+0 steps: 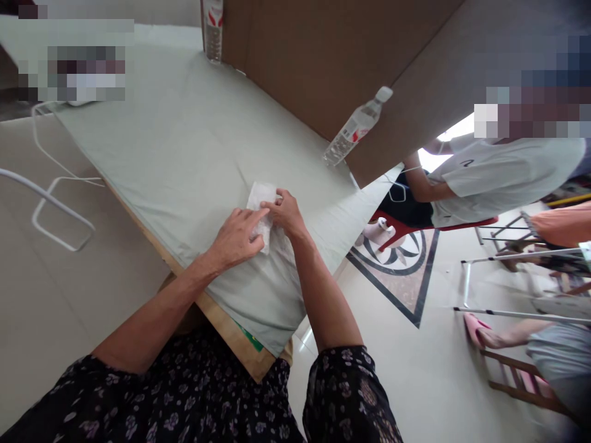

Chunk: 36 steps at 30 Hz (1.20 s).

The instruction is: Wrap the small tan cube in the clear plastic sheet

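A small folded white cloth lies on the pale green sheet that covers the table. My left hand rests on the cloth's near part, fingers stretched flat, index finger pointing along it. My right hand is beside it, fingers curled and pinching the cloth's right edge. Both hands partly hide the cloth. My forearms reach in from dark flowered sleeves at the bottom.
Two plastic water bottles stand by a brown cardboard partition: one at the right, one at the back. A white cable runs over the floor at left. Other people sit at right on a red chair and wooden seats.
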Tool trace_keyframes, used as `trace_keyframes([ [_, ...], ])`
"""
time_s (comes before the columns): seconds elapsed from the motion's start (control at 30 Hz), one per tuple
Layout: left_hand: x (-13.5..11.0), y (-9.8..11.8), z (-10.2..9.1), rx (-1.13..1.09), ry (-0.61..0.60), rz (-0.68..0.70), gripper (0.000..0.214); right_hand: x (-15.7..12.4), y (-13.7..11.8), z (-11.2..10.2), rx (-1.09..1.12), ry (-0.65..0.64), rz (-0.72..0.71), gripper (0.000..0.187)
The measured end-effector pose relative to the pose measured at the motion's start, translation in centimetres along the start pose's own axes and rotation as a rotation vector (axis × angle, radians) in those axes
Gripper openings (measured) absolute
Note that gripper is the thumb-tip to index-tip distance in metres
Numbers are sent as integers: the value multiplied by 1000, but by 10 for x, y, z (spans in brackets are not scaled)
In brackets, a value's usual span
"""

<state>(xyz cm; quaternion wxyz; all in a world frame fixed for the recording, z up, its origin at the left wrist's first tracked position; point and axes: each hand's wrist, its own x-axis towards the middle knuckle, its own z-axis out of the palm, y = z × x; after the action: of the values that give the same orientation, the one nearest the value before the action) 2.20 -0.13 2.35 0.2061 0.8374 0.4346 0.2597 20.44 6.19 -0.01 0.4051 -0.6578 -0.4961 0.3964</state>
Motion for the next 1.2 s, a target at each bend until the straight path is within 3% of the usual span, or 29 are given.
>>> trace_keyframes([
  [0.13,-4,6,-2,100,65,48,50,5,-4,1,12,-32,-27,48],
  [0.33,-6,10,-3,113,32,106,35,6,-15,-1,60,-136,-29,10],
  [0.5,-9,5,-3,69,67,57,29,-8,-28,-1,226,-193,-120,8],
  [0.63,-15,1,2,74,226,-60,23,-35,-34,-3,233,-232,-261,11],
  [0.73,-18,-4,7,62,356,-152,41,-60,-33,-6,164,-233,-385,11],
  [0.8,-18,-7,9,43,373,-149,56,-76,-29,-6,83,-182,-448,10],
  [0.9,-17,-12,9,5,300,-81,64,-94,-19,-4,-8,-109,-538,17],
  [1.1,-17,-22,-3,-99,122,-54,22,-111,6,-6,-140,-94,-714,26],
  [1.2,-22,-31,-14,-135,-8,42,34,-113,17,-9,-207,-120,-808,28],
])
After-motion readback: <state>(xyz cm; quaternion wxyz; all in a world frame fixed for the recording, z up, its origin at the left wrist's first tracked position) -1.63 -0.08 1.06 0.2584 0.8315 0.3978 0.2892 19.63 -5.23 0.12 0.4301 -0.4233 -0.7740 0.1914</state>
